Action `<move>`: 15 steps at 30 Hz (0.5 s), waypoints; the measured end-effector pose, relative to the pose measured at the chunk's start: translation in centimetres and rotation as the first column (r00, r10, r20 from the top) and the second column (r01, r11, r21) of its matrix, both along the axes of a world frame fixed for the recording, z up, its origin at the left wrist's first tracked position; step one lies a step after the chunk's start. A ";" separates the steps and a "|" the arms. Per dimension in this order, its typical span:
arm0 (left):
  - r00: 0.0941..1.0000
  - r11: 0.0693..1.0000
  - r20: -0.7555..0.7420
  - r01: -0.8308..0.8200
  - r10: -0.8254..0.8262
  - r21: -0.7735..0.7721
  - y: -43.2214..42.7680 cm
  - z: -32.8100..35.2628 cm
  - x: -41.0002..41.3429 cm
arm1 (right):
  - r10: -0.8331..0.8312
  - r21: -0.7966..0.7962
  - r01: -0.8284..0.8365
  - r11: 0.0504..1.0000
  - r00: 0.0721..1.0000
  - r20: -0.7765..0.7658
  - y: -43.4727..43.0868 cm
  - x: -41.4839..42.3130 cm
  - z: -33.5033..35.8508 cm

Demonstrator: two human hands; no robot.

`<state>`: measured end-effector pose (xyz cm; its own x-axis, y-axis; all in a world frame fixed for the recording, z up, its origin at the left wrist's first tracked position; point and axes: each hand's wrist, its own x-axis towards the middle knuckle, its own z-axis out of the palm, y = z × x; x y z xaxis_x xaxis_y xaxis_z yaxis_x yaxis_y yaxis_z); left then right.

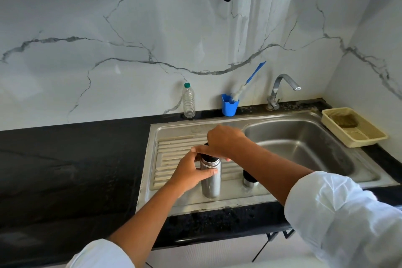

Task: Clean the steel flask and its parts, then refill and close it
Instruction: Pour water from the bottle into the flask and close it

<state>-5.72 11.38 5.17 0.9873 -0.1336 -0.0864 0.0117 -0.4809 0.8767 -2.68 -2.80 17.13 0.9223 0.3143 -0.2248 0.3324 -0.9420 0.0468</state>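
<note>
The steel flask (210, 183) stands upright on the ribbed drainboard (174, 150) of the sink. My left hand (191, 169) grips the flask's upper body from the left. Over its top, my right hand (224, 141) holds the black stopper (210, 158) at the flask's neck; its fingers hide most of that part. The flask's steel and black outer cap (249, 179) sits on the drainboard just right of the flask, partly behind my right forearm.
The sink basin (300, 143) lies to the right, with the tap (280, 89) behind it. A blue cup (228, 107) holding a bottle brush (250, 81), a clear plastic bottle (188, 101) and a beige tray (354, 130) with a scrub pad line the back and right.
</note>
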 end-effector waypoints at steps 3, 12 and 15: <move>1.000 1.000 -0.011 0.007 -0.007 0.001 0.2 0.1 0.1 | 0.119 0.050 -0.115 0.992 0.988 -0.099 -0.7 0.0 0.7; 1.000 0.999 0.016 -0.018 0.019 -0.029 0.1 -0.1 0.0 | 0.060 0.052 -0.063 0.997 0.997 0.044 -0.1 0.2 -0.9; 1.000 0.999 0.007 -0.012 0.012 -0.029 0.1 -0.2 0.1 | -0.007 0.009 0.006 1.000 0.997 0.083 -0.6 0.3 -1.6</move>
<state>-5.63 11.44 4.99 0.9894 -0.1240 -0.0758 0.0112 -0.4549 0.8905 -2.38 -3.45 15.50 0.9397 0.3097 -0.1451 0.3215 -0.9446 0.0658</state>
